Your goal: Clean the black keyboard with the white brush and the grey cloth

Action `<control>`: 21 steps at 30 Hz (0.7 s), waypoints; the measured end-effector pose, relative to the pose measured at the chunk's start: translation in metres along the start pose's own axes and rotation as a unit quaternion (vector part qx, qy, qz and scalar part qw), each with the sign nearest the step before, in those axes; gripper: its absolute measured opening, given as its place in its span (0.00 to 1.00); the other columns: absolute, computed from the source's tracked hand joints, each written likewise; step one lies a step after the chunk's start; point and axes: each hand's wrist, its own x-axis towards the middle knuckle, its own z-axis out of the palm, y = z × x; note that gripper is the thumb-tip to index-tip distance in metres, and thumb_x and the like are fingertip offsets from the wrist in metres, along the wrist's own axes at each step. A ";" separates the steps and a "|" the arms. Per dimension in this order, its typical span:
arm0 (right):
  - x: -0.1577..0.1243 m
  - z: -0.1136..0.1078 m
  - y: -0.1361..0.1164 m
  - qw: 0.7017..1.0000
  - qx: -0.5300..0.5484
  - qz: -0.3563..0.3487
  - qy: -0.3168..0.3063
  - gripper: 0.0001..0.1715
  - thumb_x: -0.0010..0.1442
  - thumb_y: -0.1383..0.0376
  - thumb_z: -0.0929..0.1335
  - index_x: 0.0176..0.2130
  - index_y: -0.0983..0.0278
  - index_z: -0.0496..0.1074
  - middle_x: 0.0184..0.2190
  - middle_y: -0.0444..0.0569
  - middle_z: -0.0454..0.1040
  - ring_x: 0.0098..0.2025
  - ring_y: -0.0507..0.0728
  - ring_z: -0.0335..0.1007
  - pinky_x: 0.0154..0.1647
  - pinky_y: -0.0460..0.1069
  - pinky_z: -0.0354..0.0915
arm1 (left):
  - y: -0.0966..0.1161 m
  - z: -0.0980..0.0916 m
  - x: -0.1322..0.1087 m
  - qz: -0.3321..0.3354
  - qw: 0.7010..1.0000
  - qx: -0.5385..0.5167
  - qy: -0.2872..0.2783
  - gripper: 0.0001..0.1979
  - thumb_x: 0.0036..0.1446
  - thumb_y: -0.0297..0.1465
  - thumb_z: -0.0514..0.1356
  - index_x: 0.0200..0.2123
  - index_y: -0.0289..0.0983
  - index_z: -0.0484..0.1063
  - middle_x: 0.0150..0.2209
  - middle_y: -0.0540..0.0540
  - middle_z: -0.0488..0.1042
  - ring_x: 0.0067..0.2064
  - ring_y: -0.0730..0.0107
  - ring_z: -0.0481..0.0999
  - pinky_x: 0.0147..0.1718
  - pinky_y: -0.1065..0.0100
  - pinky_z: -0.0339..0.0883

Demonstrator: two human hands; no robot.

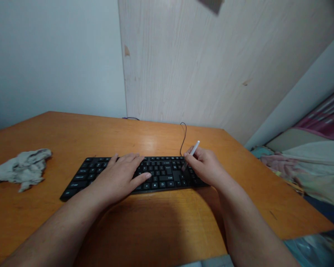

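A black keyboard lies across the middle of the orange wooden table. My left hand rests flat on the keys left of centre, fingers stretched out and holding nothing. Over the right end of the keyboard, my right hand is closed in a pinch on a thin white stick. The stick's lower tip touches the keys near the hand. The keyboard's black cable runs from its back edge toward the wall.
A crumpled grey cloth lies on the table at the far left. A pale wooden panel and a white wall stand behind the table. Bedding with patterned fabric lies past the table's right edge.
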 end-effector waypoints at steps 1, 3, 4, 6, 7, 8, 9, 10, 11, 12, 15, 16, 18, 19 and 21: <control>-0.001 -0.001 -0.001 1.000 0.003 -0.004 -0.008 0.14 0.66 0.60 0.64 0.29 0.61 0.72 0.27 0.48 0.80 0.31 0.57 0.74 0.33 0.49 0.62 | -0.001 0.001 0.000 0.001 1.000 0.000 0.001 0.38 0.65 0.55 0.48 0.66 0.36 0.65 0.68 0.35 0.64 0.69 0.44 0.61 0.67 0.38 0.43; -0.002 -0.003 -0.003 0.999 0.017 -0.006 -0.034 0.15 0.66 0.61 0.63 0.28 0.61 0.70 0.26 0.47 0.79 0.29 0.56 0.74 0.32 0.49 0.62 | -0.002 0.002 0.001 0.004 1.000 -0.002 0.004 0.38 0.65 0.56 0.48 0.66 0.36 0.65 0.68 0.35 0.64 0.69 0.44 0.61 0.67 0.38 0.44; -0.003 -0.003 -0.003 0.998 0.026 -0.004 -0.051 0.15 0.66 0.62 0.63 0.28 0.61 0.69 0.24 0.47 0.79 0.29 0.56 0.73 0.32 0.49 0.62 | -0.002 0.003 0.001 0.005 1.000 -0.003 0.005 0.38 0.65 0.56 0.48 0.66 0.36 0.65 0.68 0.35 0.64 0.69 0.44 0.61 0.67 0.38 0.43; -0.004 -0.004 -0.004 0.996 0.039 0.000 -0.084 0.17 0.66 0.63 0.63 0.26 0.60 0.68 0.21 0.46 0.77 0.27 0.56 0.73 0.32 0.49 0.63 | -0.003 0.003 0.001 0.006 1.000 -0.001 0.007 0.38 0.65 0.56 0.48 0.66 0.36 0.65 0.68 0.36 0.64 0.69 0.44 0.61 0.67 0.37 0.43; -0.003 -0.004 -0.003 0.995 0.041 0.001 -0.093 0.17 0.66 0.63 0.63 0.25 0.60 0.68 0.21 0.46 0.77 0.27 0.56 0.73 0.32 0.49 0.63 | -0.003 0.003 0.001 0.005 1.000 -0.001 0.008 0.38 0.65 0.56 0.48 0.66 0.36 0.65 0.68 0.36 0.64 0.69 0.44 0.61 0.67 0.37 0.43; -0.003 -0.003 -0.002 0.995 0.037 -0.001 -0.089 0.17 0.66 0.63 0.63 0.25 0.60 0.68 0.21 0.46 0.78 0.28 0.56 0.73 0.32 0.49 0.63 | -0.003 0.003 0.001 0.004 1.000 0.000 0.008 0.38 0.65 0.56 0.48 0.66 0.36 0.65 0.68 0.36 0.64 0.69 0.44 0.61 0.67 0.38 0.43; -0.002 -0.002 -0.001 0.997 0.030 -0.004 -0.075 0.16 0.66 0.62 0.63 0.26 0.60 0.68 0.23 0.46 0.78 0.28 0.56 0.74 0.32 0.49 0.63 | -0.002 0.002 0.001 0.004 1.000 0.001 0.008 0.38 0.65 0.56 0.48 0.66 0.36 0.65 0.68 0.36 0.64 0.69 0.44 0.61 0.67 0.38 0.43; -0.001 -0.001 0.001 0.998 0.022 -0.005 -0.055 0.16 0.66 0.62 0.64 0.27 0.60 0.69 0.24 0.47 0.79 0.29 0.56 0.74 0.32 0.49 0.63 | -0.002 0.002 0.001 0.004 1.000 0.002 0.007 0.38 0.65 0.56 0.48 0.66 0.36 0.65 0.68 0.36 0.64 0.69 0.45 0.61 0.67 0.38 0.43; 0.000 0.000 0.003 0.999 0.017 -0.004 -0.033 0.15 0.66 0.60 0.64 0.28 0.61 0.71 0.25 0.47 0.79 0.30 0.57 0.74 0.33 0.50 0.63 | -0.001 0.001 0.001 0.003 1.000 0.004 0.006 0.38 0.65 0.56 0.48 0.66 0.36 0.65 0.68 0.36 0.64 0.69 0.45 0.61 0.67 0.38 0.44; 0.001 0.001 0.005 1.000 0.016 0.000 -0.008 0.15 0.66 0.59 0.64 0.29 0.61 0.72 0.26 0.47 0.79 0.30 0.57 0.74 0.33 0.50 0.63 | -0.001 0.000 0.001 0.004 1.000 0.005 0.005 0.38 0.65 0.56 0.47 0.66 0.36 0.65 0.68 0.35 0.64 0.69 0.45 0.61 0.67 0.38 0.44; 0.007 0.004 0.013 0.998 0.028 0.013 0.056 0.15 0.67 0.57 0.64 0.33 0.61 0.74 0.29 0.48 0.80 0.33 0.58 0.75 0.35 0.50 0.64 | 0.000 -0.001 0.001 0.003 1.000 0.005 0.000 0.38 0.65 0.56 0.47 0.66 0.36 0.64 0.68 0.35 0.63 0.69 0.45 0.61 0.68 0.38 0.43; 0.008 0.005 0.016 0.997 0.031 0.014 0.073 0.15 0.67 0.57 0.64 0.34 0.61 0.74 0.30 0.49 0.80 0.34 0.58 0.75 0.36 0.51 0.64 | 0.000 -0.001 0.001 0.003 1.000 0.003 -0.002 0.38 0.65 0.56 0.47 0.66 0.36 0.64 0.68 0.35 0.63 0.69 0.45 0.61 0.68 0.38 0.43; 0.011 0.006 0.020 0.995 0.030 0.014 0.092 0.14 0.67 0.57 0.64 0.34 0.61 0.75 0.31 0.49 0.81 0.35 0.58 0.76 0.38 0.51 0.64 | 0.000 -0.001 0.001 0.003 1.000 -0.001 -0.001 0.38 0.65 0.56 0.48 0.66 0.36 0.65 0.68 0.35 0.64 0.69 0.45 0.61 0.67 0.38 0.44; 0.012 0.007 0.022 0.995 0.029 0.013 0.093 0.14 0.66 0.57 0.65 0.35 0.61 0.75 0.32 0.49 0.81 0.36 0.58 0.76 0.39 0.51 0.64 | 0.000 -0.001 0.001 0.004 1.000 -0.004 0.001 0.37 0.65 0.56 0.48 0.66 0.36 0.65 0.68 0.35 0.64 0.69 0.45 0.61 0.67 0.38 0.44; 0.014 0.008 0.024 0.996 0.030 0.013 0.086 0.14 0.66 0.58 0.65 0.35 0.62 0.75 0.33 0.49 0.81 0.36 0.58 0.76 0.39 0.51 0.64 | -0.001 -0.001 0.000 0.006 1.000 -0.008 0.006 0.37 0.65 0.55 0.48 0.66 0.37 0.65 0.68 0.35 0.64 0.69 0.45 0.61 0.67 0.38 0.44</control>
